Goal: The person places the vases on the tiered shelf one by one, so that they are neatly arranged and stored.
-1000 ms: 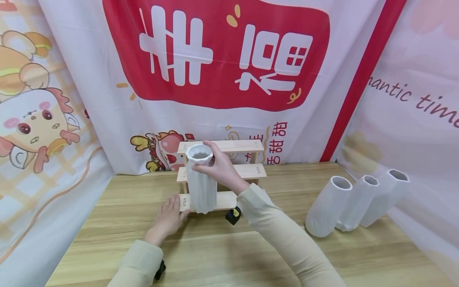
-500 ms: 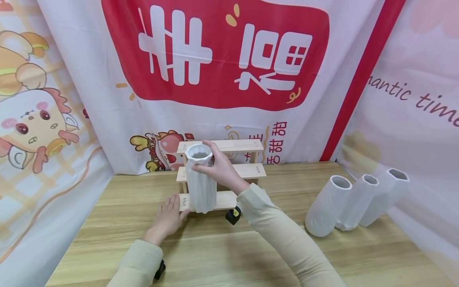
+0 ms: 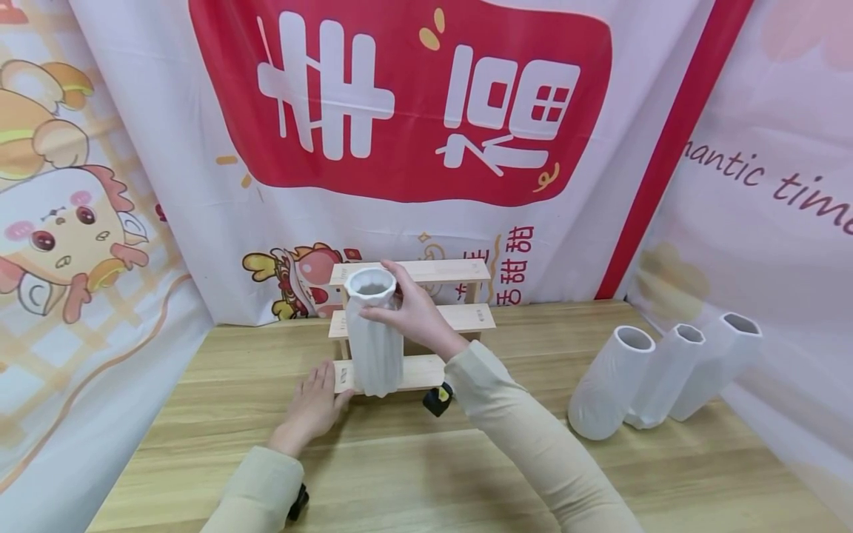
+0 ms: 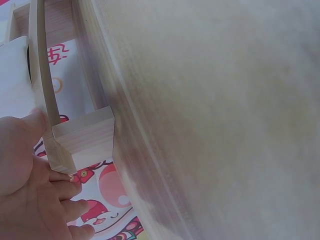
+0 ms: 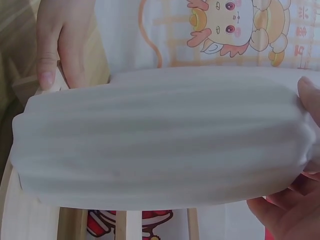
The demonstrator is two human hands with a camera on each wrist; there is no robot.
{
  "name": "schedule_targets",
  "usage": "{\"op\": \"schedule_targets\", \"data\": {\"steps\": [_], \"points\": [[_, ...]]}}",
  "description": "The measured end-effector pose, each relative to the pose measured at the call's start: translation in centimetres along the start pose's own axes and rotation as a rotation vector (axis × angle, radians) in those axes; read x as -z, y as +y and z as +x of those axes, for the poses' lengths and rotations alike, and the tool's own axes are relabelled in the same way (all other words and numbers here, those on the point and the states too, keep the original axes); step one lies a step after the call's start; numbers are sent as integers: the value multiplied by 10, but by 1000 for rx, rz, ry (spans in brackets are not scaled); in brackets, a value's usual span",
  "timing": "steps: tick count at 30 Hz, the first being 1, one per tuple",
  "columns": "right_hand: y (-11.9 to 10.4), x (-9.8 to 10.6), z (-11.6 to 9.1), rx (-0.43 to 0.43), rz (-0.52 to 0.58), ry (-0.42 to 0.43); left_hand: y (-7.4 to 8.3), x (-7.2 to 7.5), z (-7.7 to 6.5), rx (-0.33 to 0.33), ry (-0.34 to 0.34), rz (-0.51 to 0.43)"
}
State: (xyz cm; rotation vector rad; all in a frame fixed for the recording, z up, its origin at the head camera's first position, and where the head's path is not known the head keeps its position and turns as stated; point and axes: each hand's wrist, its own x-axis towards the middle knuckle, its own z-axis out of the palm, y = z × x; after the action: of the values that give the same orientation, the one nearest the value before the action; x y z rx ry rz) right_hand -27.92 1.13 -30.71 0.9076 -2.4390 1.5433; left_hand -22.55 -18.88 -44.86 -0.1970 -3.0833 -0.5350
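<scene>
On the wooden tabletop [image 3: 220, 385], find a three-tier rack [image 3: 440, 271] toward twelve o'clock, and three white vases [image 3: 666, 381] well apart at three o'clock. At the rack's seven o'clock, note the ribbed vase [image 3: 375, 344], upright at the lowest step [image 3: 423, 371], with contact unclear, pinched near its rim by the right hand [image 3: 421, 312], apparently for balance. At eight o'clock, notice the left hand [image 3: 312, 407], with fingers straight and thumb spread, likely bracing the rack.

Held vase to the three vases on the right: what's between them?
Head view: the right hand, its sleeve, a black device, the right part of the wooden shelf, then bare tabletop.
</scene>
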Motion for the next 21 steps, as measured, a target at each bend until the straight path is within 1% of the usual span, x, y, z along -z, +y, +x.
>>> {"op": "schedule_targets", "data": {"steps": [9, 14, 18, 21], "points": [[5, 9, -4, -35, 39, -32, 0, 0, -1, 2, -5, -12], [8, 19, -8, -23, 39, -58, 0, 1, -2, 0, -7, -19], [10, 28, -12, -17, 27, -52, 1, 2, -3, -3, -9, -16], [11, 35, -16, -28, 25, -42, 2, 2, -3, -5, -12, -15]]}}
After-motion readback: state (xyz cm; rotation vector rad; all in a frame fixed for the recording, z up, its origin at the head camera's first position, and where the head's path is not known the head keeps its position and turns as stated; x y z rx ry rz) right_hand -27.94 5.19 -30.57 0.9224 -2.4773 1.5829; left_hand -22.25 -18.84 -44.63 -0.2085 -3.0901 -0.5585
